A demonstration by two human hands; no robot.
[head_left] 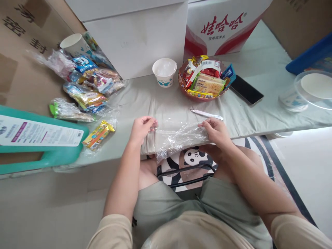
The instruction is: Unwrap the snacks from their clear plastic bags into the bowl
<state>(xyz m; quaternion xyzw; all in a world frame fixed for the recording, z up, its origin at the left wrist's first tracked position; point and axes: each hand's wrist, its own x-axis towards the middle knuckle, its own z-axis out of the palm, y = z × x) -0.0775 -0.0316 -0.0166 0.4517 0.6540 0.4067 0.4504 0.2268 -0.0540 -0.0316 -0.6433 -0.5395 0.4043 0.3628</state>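
a sheet of clear plastic (178,136), crumpled and loose, spans the gap between the two hands on the near side of the snack bowl (187,93), its lower part hanging at the table edge. the left hand (141,129), nearer than the bowl and to its left, has thumb and fingertips pinched on one end; the right hand (216,130), directly nearer than the bowl, is clamped likewise on the other. the work appears to be partway along: the plastic is drawn out and gripped at both ends, but it is neither smoothed flat nor laid down, and nothing can be seen wrapped in it. a white-handled tool (207,114) lies between the bowl and the right hand, untouched. a paper cup (164,74) stands just left of the bowl, a phone (246,90) just right of it. well left of the bowl are a yellow packet (98,136) and a heap of wrapped snacks (89,93). whether the plastic is a bag or a single layer cannot be told; the fingers hide its gripped ends. the green board (62,155), far left of the bowl, and the blue object (311,55), far right, are cut off by the frame.
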